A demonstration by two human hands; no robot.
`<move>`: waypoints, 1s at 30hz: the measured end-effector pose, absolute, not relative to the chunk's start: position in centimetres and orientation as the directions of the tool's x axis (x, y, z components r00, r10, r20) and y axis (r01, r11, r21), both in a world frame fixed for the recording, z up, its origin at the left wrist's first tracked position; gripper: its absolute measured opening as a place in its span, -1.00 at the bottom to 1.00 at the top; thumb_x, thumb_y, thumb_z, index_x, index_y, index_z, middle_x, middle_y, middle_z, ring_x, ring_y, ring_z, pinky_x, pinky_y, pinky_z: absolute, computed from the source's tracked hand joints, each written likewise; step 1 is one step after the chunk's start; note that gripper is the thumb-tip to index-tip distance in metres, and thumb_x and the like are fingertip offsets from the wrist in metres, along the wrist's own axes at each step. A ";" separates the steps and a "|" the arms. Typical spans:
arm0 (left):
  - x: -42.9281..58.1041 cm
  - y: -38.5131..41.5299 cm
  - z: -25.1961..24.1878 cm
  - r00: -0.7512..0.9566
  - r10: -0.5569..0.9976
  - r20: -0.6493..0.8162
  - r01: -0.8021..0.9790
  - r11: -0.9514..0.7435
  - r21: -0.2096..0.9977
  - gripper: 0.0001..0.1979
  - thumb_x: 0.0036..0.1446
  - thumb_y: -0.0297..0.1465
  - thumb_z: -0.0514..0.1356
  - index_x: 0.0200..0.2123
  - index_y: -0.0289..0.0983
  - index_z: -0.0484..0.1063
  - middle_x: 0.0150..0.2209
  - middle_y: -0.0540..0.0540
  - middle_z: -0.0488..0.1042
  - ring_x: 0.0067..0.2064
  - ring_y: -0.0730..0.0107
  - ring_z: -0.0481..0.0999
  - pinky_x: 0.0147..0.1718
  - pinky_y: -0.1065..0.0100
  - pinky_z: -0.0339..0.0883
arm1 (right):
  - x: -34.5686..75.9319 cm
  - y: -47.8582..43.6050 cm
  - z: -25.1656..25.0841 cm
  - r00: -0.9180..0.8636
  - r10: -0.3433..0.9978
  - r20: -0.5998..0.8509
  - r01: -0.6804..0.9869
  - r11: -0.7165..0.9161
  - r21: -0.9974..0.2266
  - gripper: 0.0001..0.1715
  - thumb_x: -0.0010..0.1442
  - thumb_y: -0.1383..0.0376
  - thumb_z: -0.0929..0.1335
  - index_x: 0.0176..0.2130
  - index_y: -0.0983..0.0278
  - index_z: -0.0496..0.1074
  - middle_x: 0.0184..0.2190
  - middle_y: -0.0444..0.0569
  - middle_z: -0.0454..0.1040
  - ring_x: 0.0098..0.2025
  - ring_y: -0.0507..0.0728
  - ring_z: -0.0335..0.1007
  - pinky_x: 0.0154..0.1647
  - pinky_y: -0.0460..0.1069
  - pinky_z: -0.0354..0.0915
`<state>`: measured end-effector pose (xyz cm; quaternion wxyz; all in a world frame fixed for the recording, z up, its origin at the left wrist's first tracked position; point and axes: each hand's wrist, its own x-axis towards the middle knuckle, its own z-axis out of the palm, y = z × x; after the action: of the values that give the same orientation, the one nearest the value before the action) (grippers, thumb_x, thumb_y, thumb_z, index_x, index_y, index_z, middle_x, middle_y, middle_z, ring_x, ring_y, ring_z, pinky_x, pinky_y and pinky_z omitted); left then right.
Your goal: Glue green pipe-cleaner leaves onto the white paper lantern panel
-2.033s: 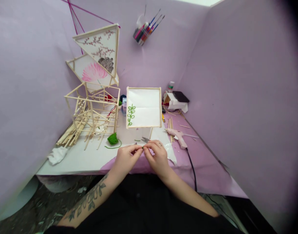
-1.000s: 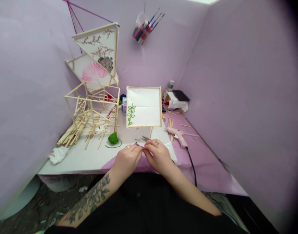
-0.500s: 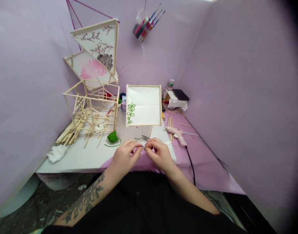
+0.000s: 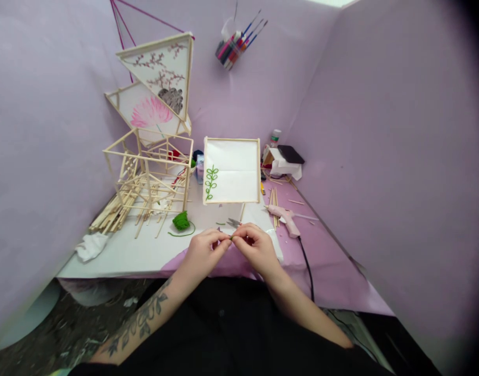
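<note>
My left hand (image 4: 206,249) and my right hand (image 4: 256,246) meet fingertip to fingertip over the table's front edge. Both pinch a short piece of green yarn (image 4: 231,238), mostly hidden by the fingers. Just beyond them lie scissors (image 4: 235,223) with open blades, their handles covered by my right hand. A green yarn ball (image 4: 181,221) with a loose tail sits to the left. Behind, a white panel in a wooden frame (image 4: 239,162) leans upright, bearing a leafy sprig of green yarn (image 4: 211,183) at its lower left.
At left stand a wooden stick frame (image 4: 147,156) and a pile of sticks (image 4: 114,211), with a crumpled white cloth (image 4: 91,246) nearer. A pink glue gun (image 4: 285,217) with a black cord lies at right. Painted panels (image 4: 163,78) hang on the wall.
My fingertips have drawn closer together, the left hand shifting slightly right toward the other. The objects on the table keep their places; the view has tilted a little.
</note>
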<state>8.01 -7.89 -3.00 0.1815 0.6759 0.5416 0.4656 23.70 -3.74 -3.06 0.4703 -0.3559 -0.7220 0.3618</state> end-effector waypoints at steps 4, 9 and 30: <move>8.2 -7.9 -2.9 -0.057 0.902 0.429 0.535 -0.335 0.776 -0.93 0.06 -0.45 0.24 -0.41 -0.25 0.55 -0.45 -0.02 0.54 -0.44 0.45 0.46 -0.43 0.44 0.32 | 23.7 -3.8 -3.2 -0.281 0.874 0.396 0.116 0.441 -0.890 -0.90 0.08 0.34 0.38 -0.48 0.23 0.45 -0.44 -0.07 0.47 -0.34 0.09 0.37 -0.31 -0.02 0.28; 8.4 -8.0 -2.8 -0.090 0.895 0.438 0.517 -0.334 0.788 -0.90 0.05 -0.44 0.22 -0.44 -0.26 0.55 -0.45 -0.04 0.56 -0.44 0.43 0.49 -0.45 0.43 0.34 | 23.5 -3.9 -3.7 -0.249 0.899 0.359 0.062 0.385 -0.921 -0.92 0.07 0.31 0.40 -0.46 0.24 0.48 -0.42 -0.05 0.48 -0.31 0.09 0.38 -0.32 -0.03 0.29; 8.2 -8.0 -3.5 0.248 0.810 0.531 0.885 -0.412 0.215 -0.81 0.24 -0.45 0.06 -0.26 -0.29 0.48 -0.35 -0.12 0.50 -0.28 0.31 0.50 -0.25 0.32 0.37 | 23.9 -4.1 -3.5 -0.447 0.679 0.582 0.483 0.731 -0.481 -0.85 0.22 0.39 0.30 -0.31 0.23 0.46 -0.29 0.04 0.48 -0.16 0.20 0.33 -0.11 0.11 0.29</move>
<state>8.16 -8.05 -3.50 -0.0639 0.7874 0.5384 0.2934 23.86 -4.09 -3.53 0.3966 -0.3452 -0.8417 0.1233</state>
